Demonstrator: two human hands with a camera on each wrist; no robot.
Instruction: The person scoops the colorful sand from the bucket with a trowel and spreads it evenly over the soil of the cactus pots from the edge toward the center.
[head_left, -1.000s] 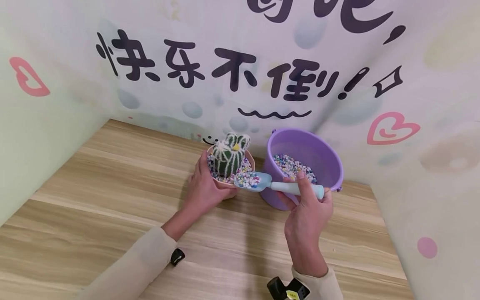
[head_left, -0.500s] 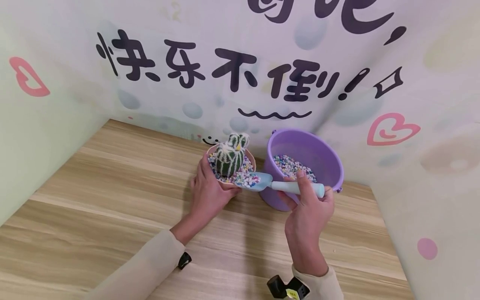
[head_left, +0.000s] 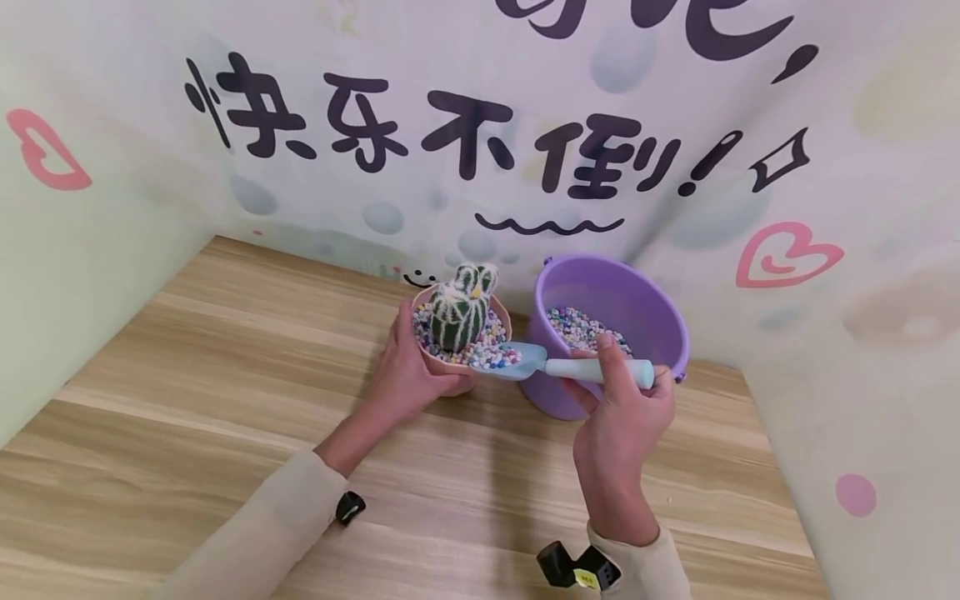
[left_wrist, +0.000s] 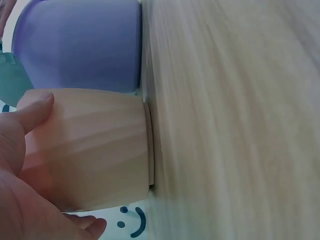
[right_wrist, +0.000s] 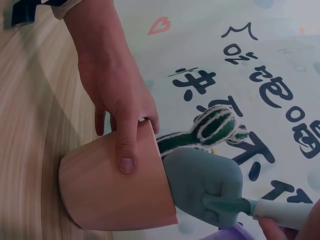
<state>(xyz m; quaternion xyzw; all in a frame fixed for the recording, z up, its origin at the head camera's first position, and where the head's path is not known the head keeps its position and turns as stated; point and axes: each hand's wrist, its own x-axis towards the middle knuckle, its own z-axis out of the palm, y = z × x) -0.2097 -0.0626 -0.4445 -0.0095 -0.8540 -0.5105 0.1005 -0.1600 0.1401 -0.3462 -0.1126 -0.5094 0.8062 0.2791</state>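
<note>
A green cactus [head_left: 459, 321] with white fuzzy ribs stands in a peach-coloured flower pot [left_wrist: 95, 145] among multicoloured pebbles [head_left: 437, 350]. My left hand [head_left: 405, 375] grips the pot's near left side; its thumb lies along the outer wall in the right wrist view. In my right hand [head_left: 626, 425] is the pale handle of a light blue trowel [head_left: 528, 360]. Its blade, heaped with pebbles, rests at or just over the pot's right rim. From the right wrist view only the blade's underside [right_wrist: 202, 182] shows, so its load is hidden there.
A purple bucket [head_left: 637, 308] with pebbles inside stands right of the pot, behind the right hand. Both stand on a wood-grain tabletop [head_left: 225, 400]. A printed backdrop [head_left: 420, 192] with black lettering rises directly behind them.
The cactus and pot turned slightly under my left hand, whose wrist swung right and then back left. The trowel stays at the pot's right rim. The head view has shifted a little.
</note>
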